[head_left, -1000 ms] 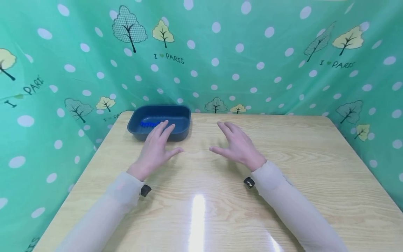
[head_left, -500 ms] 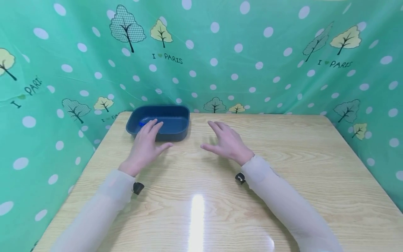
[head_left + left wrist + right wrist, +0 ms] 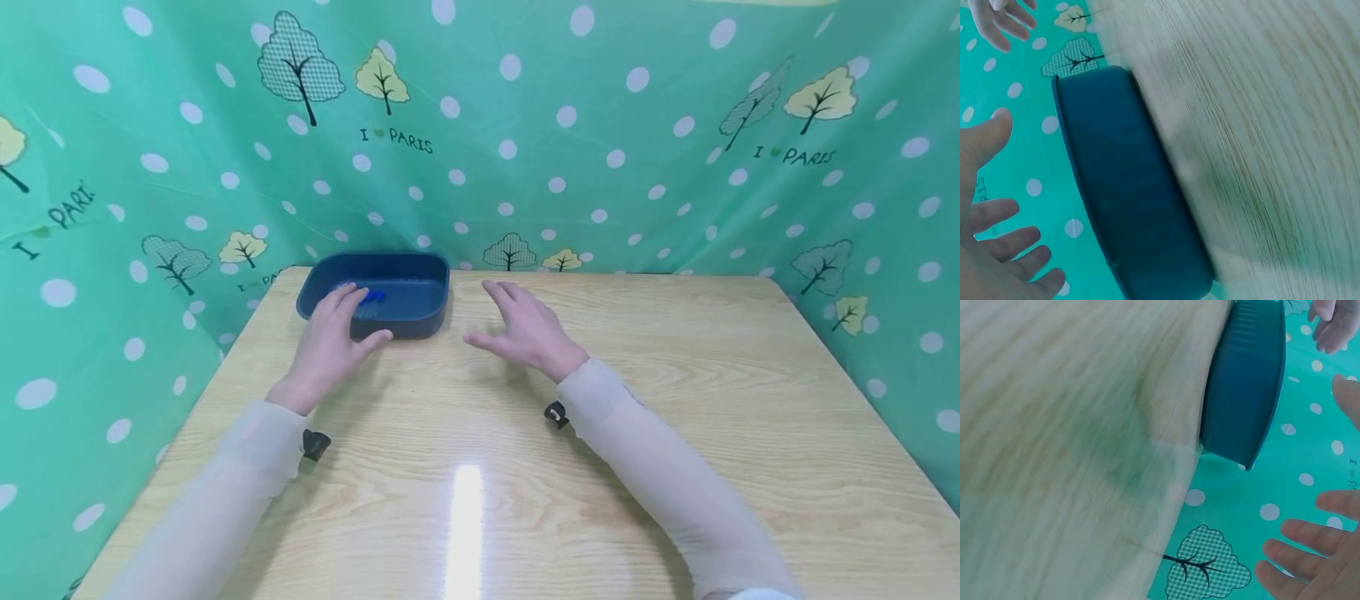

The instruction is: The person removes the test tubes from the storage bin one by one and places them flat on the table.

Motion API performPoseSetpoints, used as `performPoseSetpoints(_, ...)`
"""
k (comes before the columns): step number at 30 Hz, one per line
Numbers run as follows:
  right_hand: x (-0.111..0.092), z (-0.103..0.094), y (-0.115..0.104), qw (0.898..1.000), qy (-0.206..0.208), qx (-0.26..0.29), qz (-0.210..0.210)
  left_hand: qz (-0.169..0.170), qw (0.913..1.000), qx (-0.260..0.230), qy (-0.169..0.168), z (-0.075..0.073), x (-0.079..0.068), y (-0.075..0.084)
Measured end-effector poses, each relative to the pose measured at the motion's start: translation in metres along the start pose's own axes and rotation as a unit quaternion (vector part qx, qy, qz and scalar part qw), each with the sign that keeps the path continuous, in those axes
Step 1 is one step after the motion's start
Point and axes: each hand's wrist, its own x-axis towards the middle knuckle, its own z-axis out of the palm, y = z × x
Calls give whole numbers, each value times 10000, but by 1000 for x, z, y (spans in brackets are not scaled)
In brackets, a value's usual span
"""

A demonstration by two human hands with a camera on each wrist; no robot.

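A dark blue basin (image 3: 408, 327) with rounded corners stands at the back left of the table. Inside it lies a small bright blue item (image 3: 375, 296), partly hidden by fingers and too small to name. My left hand (image 3: 324, 346) hovers at the basin's front left, fingers spread and overlapping its rim in the head view. To the basin's right, my right hand (image 3: 528, 332) is held in the air with thumb and fingers apart, palm facing left. Neither hand holds anything. Both wrist views show the basin's outer wall (image 3: 1129, 181) beyond the spread fingers.
The pale wood-grain table (image 3: 675, 400) carries a bright light reflection in front. A green dotted cloth (image 3: 510, 125) with printed trees hangs behind and along both sides. Black straps (image 3: 316, 444) show at the wrists below the sleeves.
Both hands have drifted left, the left one from in front of the basin toward its left end, the right one closer to its right side. The basin stays in place.
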Motion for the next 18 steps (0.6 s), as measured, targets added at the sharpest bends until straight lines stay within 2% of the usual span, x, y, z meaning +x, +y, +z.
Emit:
performPoseSetpoints(6,9,3,-3,9999,-61,40,74,-203,9997,-157,-33,-4,3,-6)
performPoseSetpoints(18,20,16,-4,9985,-327,363,264,-484,9988,-28,70,-6,7,-23)
